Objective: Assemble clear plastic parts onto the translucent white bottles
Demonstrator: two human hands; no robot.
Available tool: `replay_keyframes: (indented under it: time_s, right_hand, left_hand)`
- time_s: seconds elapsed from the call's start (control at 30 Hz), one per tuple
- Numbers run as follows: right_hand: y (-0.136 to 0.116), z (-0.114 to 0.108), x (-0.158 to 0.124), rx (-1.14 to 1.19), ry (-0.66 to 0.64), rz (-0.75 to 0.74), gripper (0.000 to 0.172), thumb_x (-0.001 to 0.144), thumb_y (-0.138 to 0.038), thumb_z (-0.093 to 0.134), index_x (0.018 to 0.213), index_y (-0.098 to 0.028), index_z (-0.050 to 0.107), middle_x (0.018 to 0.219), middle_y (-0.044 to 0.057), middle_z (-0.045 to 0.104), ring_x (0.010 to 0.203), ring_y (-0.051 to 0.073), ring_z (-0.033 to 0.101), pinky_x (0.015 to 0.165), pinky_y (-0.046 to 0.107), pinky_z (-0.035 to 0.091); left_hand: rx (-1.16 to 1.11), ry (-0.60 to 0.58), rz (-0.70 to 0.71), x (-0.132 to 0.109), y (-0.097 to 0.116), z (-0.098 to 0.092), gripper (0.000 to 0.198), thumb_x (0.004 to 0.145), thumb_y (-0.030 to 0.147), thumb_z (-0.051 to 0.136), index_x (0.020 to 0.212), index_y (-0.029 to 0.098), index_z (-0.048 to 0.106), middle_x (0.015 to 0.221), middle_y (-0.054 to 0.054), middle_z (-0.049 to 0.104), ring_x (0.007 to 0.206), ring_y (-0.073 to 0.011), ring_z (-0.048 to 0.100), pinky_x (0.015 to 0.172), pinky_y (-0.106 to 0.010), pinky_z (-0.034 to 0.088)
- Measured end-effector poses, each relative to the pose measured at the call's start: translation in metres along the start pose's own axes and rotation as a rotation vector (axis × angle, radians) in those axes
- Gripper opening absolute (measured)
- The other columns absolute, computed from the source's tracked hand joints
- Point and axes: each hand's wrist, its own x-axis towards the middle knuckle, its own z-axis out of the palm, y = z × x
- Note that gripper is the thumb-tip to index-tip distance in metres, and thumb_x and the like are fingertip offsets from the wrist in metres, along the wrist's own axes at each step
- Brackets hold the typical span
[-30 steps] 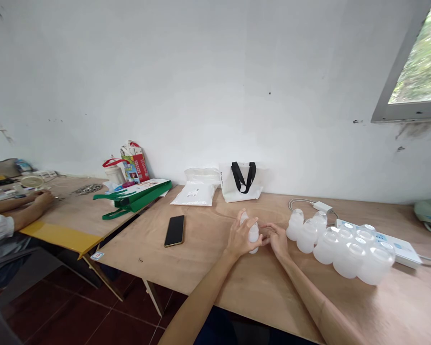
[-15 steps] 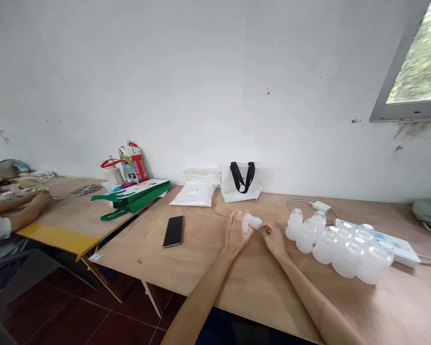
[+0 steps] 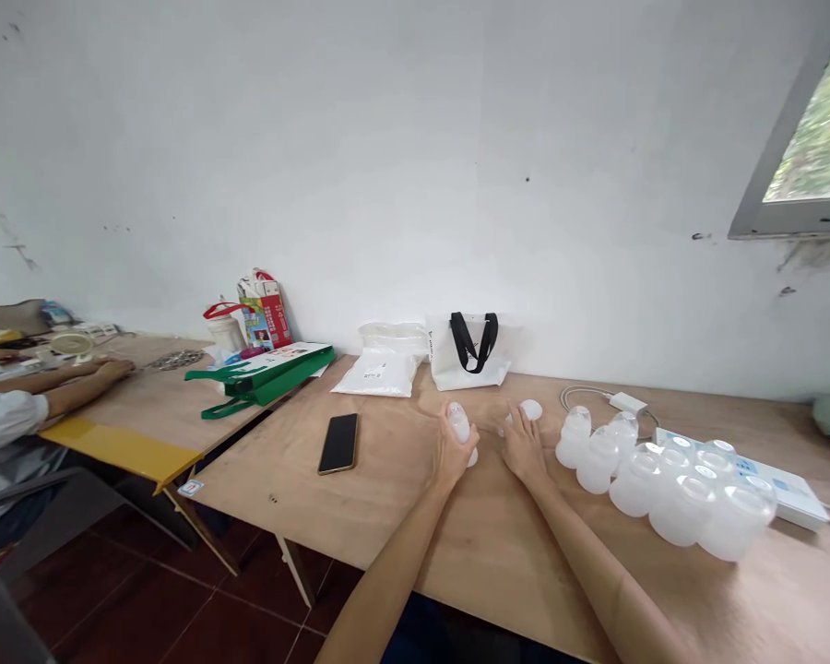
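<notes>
My left hand [image 3: 451, 444] is curled around a translucent plastic bottle [image 3: 460, 426], fingers wrapped up its side, with its lower end showing by the heel of my hand at the middle of the tabletop. My right hand [image 3: 524, 446] is open, fingers spread, palm down. A white rounded plastic piece [image 3: 531, 409] lies just past those fingertips, toward the back edge. I can't tell if they touch it.

To the right, a cluster of translucent plastic jars [image 3: 670, 489] stands on the plywood tabletop [image 3: 512, 544], with some jars by a white power strip [image 3: 785, 493] near the right edge. A white charger [image 3: 627, 402] and its cable [image 3: 574, 397] lie along the back edge. Left of my hands is a black smartphone [image 3: 338, 444], face up. Against the wall at the back edge are a white plastic packet [image 3: 377, 375] and a white bag with black handles [image 3: 468, 355].

On the next table, a green bag [image 3: 263, 376] lies near the corner, and a co-worker's hand [image 3: 114, 371] rests on the tabletop, a white sleeve [image 3: 6, 424] beside it.
</notes>
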Motion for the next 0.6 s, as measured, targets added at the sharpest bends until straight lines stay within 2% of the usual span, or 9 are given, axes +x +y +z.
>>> replay_keyframes:
  time_s: [0.1, 0.2, 0.3, 0.4, 0.5, 0.6]
  right_hand:
    - [0.004, 0.006, 0.004, -0.051, -0.026, -0.014, 0.058, 0.076, 0.001, 0.044, 0.126, -0.019, 0.067, 0.158, 0.015, 0.051, 0.156, 0.035, 0.029, 0.121, 0.070, 0.022]
    - [0.007, 0.005, 0.006, -0.027, -0.035, -0.126, 0.063, 0.071, 0.002, 0.045, 0.128, -0.019, 0.065, 0.145, 0.014, 0.062, 0.151, 0.032, 0.038, 0.123, 0.062, 0.027]
    - [0.004, 0.001, 0.006, 0.009, -0.032, -0.258, 0.060, 0.073, 0.001, 0.045, 0.125, -0.019, 0.066, 0.137, 0.012, 0.065, 0.142, 0.029, 0.047, 0.120, 0.051, 0.036]
    - [-0.003, -0.005, 0.003, 0.004, -0.041, -0.312, 0.050, 0.078, 0.000, 0.047, 0.117, -0.022, 0.070, 0.126, 0.012, 0.068, 0.130, 0.031, 0.053, 0.116, 0.050, 0.039]
    - [-0.011, -0.008, -0.004, -0.045, -0.066, -0.324, 0.051, 0.073, 0.000, 0.051, 0.113, -0.024, 0.070, 0.122, 0.012, 0.067, 0.123, 0.033, 0.054, 0.113, 0.050, 0.040]
    - [-0.016, -0.011, -0.013, -0.074, -0.075, -0.277, 0.052, 0.069, 0.001, 0.052, 0.111, -0.024, 0.069, 0.122, 0.013, 0.064, 0.121, 0.034, 0.053, 0.109, 0.050, 0.042]
  left_hand:
    - [0.039, -0.171, -0.031, 0.001, -0.003, 0.001, 0.064, 0.089, 0.030, 0.068, 0.146, 0.022, 0.041, 0.139, -0.014, 0.064, 0.122, -0.0314, 0.066, 0.100, -0.041, 0.052]
    - [0.067, -0.311, -0.062, 0.003, -0.006, 0.001, 0.052, 0.085, 0.029, 0.071, 0.134, 0.024, 0.054, 0.120, -0.010, 0.074, 0.109, -0.0314, 0.071, 0.089, -0.038, 0.055]
    - [0.067, -0.332, -0.082, 0.005, -0.006, 0.001, 0.039, 0.081, 0.027, 0.075, 0.118, 0.023, 0.062, 0.108, -0.008, 0.076, 0.101, -0.0311, 0.072, 0.084, -0.038, 0.055]
    - [0.057, -0.312, -0.126, 0.006, -0.006, -0.001, 0.036, 0.082, 0.032, 0.078, 0.112, 0.024, 0.061, 0.108, -0.006, 0.075, 0.101, -0.0293, 0.071, 0.084, -0.036, 0.055]
    - [0.039, -0.289, -0.181, 0.006, -0.006, -0.003, 0.036, 0.081, 0.033, 0.079, 0.109, 0.023, 0.058, 0.104, -0.004, 0.074, 0.100, -0.0267, 0.071, 0.084, -0.035, 0.055]
    - [-0.047, -0.280, -0.154, 0.006, -0.008, -0.003, 0.042, 0.078, 0.028, 0.083, 0.110, 0.023, 0.056, 0.105, -0.002, 0.072, 0.099, -0.0226, 0.069, 0.085, -0.032, 0.055]
